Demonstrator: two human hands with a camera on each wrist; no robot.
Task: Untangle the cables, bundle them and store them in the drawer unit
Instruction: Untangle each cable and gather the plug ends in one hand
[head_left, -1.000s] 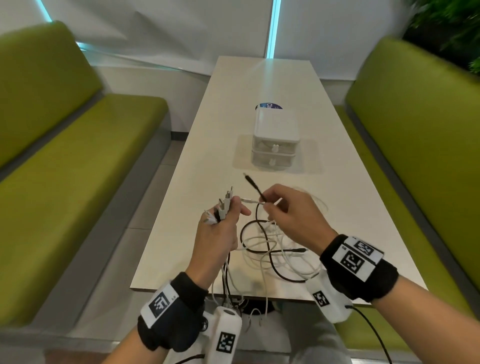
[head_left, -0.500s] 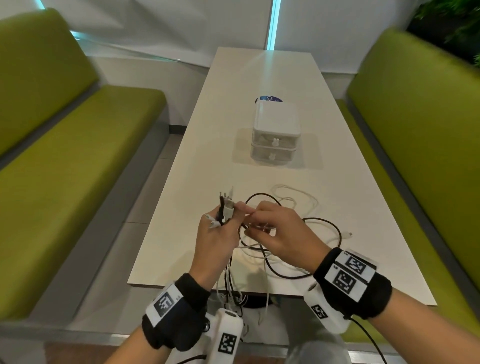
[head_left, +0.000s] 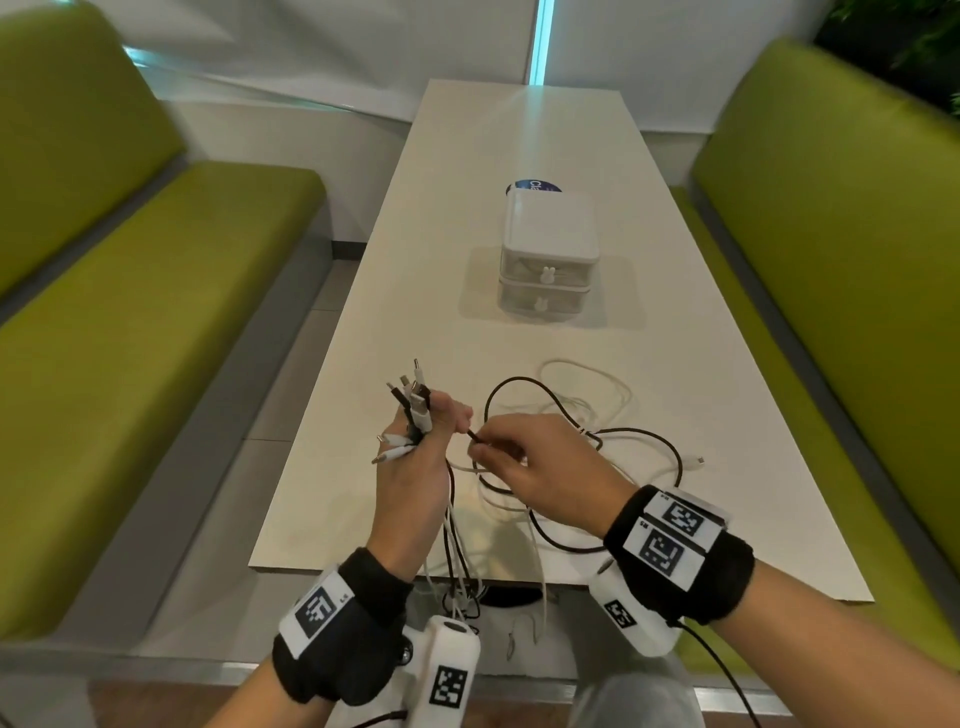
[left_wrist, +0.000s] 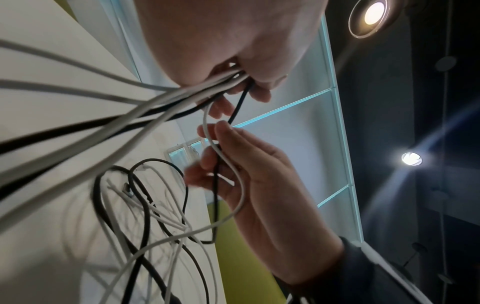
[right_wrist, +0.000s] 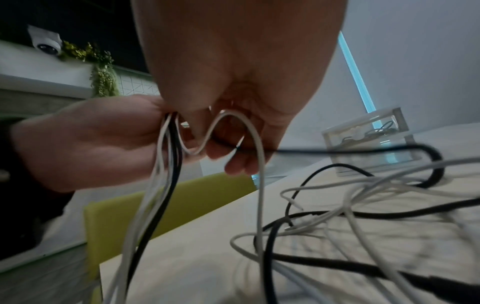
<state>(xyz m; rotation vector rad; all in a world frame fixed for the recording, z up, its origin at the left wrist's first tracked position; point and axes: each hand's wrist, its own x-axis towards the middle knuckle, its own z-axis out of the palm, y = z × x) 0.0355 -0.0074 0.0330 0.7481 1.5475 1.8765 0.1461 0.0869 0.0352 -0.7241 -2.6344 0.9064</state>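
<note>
Both grips closed, left hand (head_left: 415, 467) fisting cable ends (head_left: 410, 405) (blk + wht), right hand (head_left: 540, 467) pinching black cable (head_left: 475, 438).

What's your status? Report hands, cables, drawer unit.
Left hand grips gathered cable ends. Right hand pinches black cable. Tangle on table. Drawer unit shut.

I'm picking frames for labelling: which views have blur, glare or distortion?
Head: sharp centre, wide-angle bending at the benches, soft shadow beside the drawer unit. Left wrist: ceiling lamp flares, cables motion-blurred. Right wrist: dim, the cables on the table smeared.
</note>
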